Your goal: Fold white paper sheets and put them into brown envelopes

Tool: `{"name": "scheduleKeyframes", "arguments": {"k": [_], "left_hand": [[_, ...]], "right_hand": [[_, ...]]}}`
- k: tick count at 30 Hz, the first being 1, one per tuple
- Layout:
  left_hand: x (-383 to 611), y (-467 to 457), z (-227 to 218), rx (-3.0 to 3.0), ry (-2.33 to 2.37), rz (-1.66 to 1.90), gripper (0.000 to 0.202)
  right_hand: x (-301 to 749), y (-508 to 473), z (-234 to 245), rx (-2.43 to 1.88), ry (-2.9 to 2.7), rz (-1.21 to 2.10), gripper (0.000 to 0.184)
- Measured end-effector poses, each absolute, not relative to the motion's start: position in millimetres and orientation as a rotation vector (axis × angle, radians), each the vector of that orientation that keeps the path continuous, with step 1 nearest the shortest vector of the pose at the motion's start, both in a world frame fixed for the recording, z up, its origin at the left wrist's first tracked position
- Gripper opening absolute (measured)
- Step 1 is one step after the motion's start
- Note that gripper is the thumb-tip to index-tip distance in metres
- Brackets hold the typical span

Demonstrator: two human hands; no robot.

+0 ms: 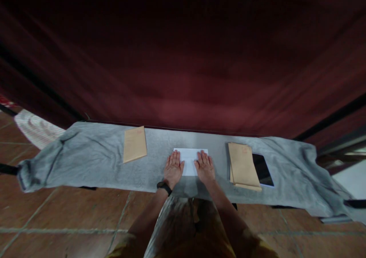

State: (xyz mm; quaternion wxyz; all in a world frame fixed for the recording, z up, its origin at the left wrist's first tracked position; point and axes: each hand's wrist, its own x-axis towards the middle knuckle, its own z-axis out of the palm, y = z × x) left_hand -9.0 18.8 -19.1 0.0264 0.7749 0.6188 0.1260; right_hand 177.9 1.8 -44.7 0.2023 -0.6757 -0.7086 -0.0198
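Note:
A white sheet of paper lies flat on the grey cloth in front of me. My left hand rests palm down over the paper's left edge, fingers stretched out and a dark band on its wrist. Over the right edge lies my right hand, also flat with its fingers extended. Both thumbs point inward, and the middle of the paper shows between them. Neither hand grips anything.
To the left, a single brown envelope lies on the cloth. Several brown envelopes are stacked on the right, beside a dark-screened tablet. A dark red curtain hangs behind the cloth-covered surface. Below is a tiled floor.

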Motion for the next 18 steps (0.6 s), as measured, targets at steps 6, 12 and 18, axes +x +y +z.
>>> {"name": "scheduleKeyframes", "arguments": {"k": [6,12,18], "left_hand": [[11,22,-17,2.317,2.017,0.446,0.060],[68,26,-23,2.462,1.626,0.482,0.057],[48,39,-22,2.463,1.685,0.442,0.060]], "right_hand": [[192,-6,-45,-1.889,-1.956,-0.086,0.056],[189,-5,-42,-1.897,-1.969,-0.043,0.055],[191,-6,-43,-1.886,-1.954,-0.075,0.055]]}}
